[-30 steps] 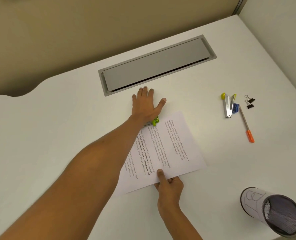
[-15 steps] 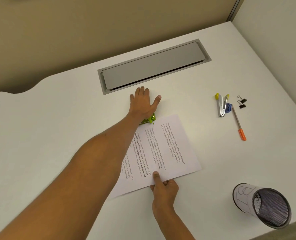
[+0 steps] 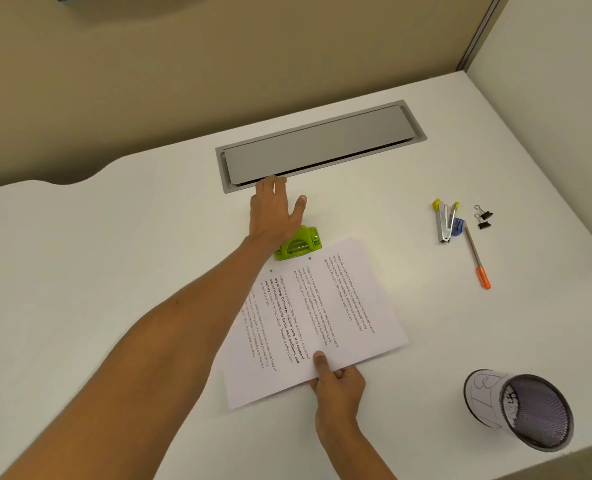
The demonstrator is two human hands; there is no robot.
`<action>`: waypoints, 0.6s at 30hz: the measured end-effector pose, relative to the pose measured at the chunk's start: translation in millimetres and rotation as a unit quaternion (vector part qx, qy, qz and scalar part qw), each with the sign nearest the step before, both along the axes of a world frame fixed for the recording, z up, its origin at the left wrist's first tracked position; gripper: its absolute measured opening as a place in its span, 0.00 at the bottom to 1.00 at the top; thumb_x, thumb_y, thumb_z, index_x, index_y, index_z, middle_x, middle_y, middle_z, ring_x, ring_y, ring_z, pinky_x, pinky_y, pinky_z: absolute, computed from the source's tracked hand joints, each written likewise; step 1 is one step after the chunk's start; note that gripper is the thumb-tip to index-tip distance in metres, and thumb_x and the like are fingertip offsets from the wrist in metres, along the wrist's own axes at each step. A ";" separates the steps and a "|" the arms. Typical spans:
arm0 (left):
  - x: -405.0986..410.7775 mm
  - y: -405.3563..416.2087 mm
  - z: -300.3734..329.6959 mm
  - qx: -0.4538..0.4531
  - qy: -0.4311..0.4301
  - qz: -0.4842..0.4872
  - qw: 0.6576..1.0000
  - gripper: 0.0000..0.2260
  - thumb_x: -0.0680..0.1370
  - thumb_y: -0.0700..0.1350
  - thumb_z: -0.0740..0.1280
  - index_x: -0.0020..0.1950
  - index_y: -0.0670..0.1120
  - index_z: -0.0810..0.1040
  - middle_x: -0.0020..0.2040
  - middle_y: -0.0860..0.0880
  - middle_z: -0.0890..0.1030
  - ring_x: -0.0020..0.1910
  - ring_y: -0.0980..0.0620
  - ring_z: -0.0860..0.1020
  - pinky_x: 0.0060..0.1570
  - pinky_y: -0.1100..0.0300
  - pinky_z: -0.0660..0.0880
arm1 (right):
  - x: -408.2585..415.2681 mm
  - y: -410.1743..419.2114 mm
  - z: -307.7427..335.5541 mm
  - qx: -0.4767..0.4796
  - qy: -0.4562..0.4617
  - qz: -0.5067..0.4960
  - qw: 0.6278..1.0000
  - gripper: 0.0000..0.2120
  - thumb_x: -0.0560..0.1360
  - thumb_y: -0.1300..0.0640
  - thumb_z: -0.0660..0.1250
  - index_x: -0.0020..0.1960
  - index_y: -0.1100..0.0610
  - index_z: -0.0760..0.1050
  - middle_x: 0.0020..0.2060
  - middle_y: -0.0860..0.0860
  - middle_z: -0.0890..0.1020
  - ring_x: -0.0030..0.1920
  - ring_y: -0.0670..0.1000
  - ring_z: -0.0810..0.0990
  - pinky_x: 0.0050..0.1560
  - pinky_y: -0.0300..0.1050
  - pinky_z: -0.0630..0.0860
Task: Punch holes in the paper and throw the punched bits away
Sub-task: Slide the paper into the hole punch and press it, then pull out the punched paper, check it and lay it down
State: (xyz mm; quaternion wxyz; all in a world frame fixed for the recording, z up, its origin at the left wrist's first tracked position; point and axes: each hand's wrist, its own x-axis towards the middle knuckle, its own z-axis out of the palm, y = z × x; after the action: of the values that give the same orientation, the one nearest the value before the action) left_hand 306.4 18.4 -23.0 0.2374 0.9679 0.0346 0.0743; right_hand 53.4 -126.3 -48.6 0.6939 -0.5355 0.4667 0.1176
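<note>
A printed sheet of paper [image 3: 336, 306] lies on the white desk, with two small punched holes near its far edge. Just beyond that edge sits a green hole punch [image 3: 301, 243], apart from the sheet. My left hand [image 3: 274, 213] hovers flat over the far side of the punch with its fingers apart and nothing in it; its heel covers the punch's left end. My right hand [image 3: 338, 379] pinches the sheet's near edge, thumb on top.
A black mesh cup [image 3: 526, 410] wrapped in scribbled paper stands at the near right. A stapler [image 3: 444, 221], two binder clips [image 3: 483, 217] and an orange-capped pen [image 3: 476, 256] lie at the right. A grey cable hatch [image 3: 322, 143] is set in the desk behind the punch.
My left hand has lifted off the punch, which was almost hidden under the palm before. The paper has come out of the punch, and two holes now show along its far edge.
</note>
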 end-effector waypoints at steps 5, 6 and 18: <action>-58.3 28.1 18.3 -0.049 -0.047 -0.007 0.998 0.08 0.77 0.46 0.65 0.50 0.41 0.78 0.46 0.45 0.80 0.47 0.46 0.75 0.45 0.45 0.76 | -6.8 -2.9 -1.0 -0.018 -0.015 0.046 0.999 0.14 0.74 0.63 0.73 0.47 0.73 0.74 0.35 0.58 0.77 0.36 0.54 0.78 0.44 0.52 0.83; -72.8 35.5 21.0 -0.064 -0.046 0.008 0.997 0.07 0.76 0.45 0.66 0.48 0.42 0.78 0.44 0.46 0.80 0.45 0.47 0.75 0.45 0.45 0.76 | -8.6 -2.7 -0.4 -0.021 -0.018 0.053 0.998 0.14 0.74 0.62 0.73 0.47 0.73 0.73 0.35 0.58 0.77 0.36 0.54 0.78 0.44 0.52 0.82; -267.7 92.1 30.2 -0.382 0.115 0.447 0.800 0.30 0.71 0.45 0.75 0.69 0.45 0.64 0.57 0.47 0.76 0.56 0.45 0.77 0.54 0.52 0.73 | -36.3 22.4 20.4 -0.012 -0.039 0.080 0.996 0.03 0.74 0.65 0.72 0.44 0.61 0.78 0.35 0.52 0.79 0.35 0.52 0.76 0.43 0.50 0.79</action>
State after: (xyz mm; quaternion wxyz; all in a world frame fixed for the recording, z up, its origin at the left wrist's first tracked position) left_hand 38.7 110.5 7.2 0.5230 0.6771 0.5161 0.0411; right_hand 17.1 -103.8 -28.2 0.6936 -0.5831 0.3968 0.1463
